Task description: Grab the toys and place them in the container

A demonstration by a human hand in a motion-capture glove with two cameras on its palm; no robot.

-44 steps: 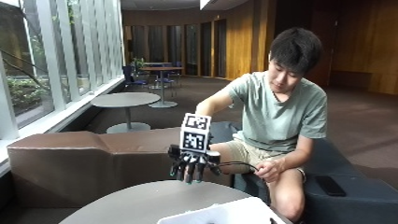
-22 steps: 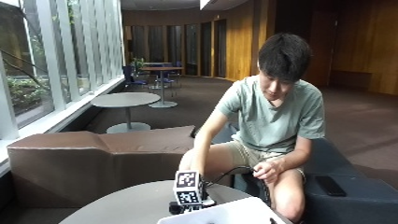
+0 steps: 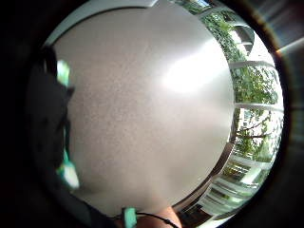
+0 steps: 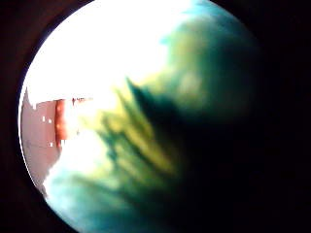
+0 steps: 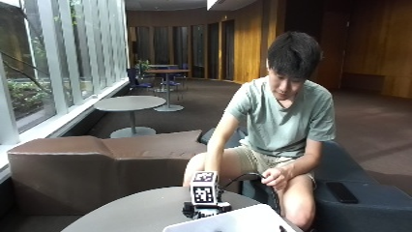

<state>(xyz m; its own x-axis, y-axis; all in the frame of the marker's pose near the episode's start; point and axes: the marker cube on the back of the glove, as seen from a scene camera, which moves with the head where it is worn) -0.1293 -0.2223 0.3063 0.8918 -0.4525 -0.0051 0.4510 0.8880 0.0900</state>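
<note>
My gloved right hand [image 5: 205,209] is down on the round grey table [image 5: 128,212], right behind the rim of a white container [image 5: 238,222] at the table's near edge. In the thumb side palm view a green and yellow toy [image 4: 160,145] fills most of the picture, so it lies very close to the palm. The little finger side palm view shows the bare grey tabletop [image 3: 152,118], with the dark glove [image 3: 45,118] at one edge and bits of green toy [image 3: 64,164] showing beside it. The outside view hides the toy behind the hand.
The person sits on a dark sofa [image 5: 360,203] behind the table, with the bare left hand [image 5: 277,176] resting by the knee. A brown bench [image 5: 96,164] stands behind the table, and a black phone [image 5: 341,192] lies on the sofa.
The gloved hand has come down from above the table to the tabletop beside the container, and the person has leaned forward.
</note>
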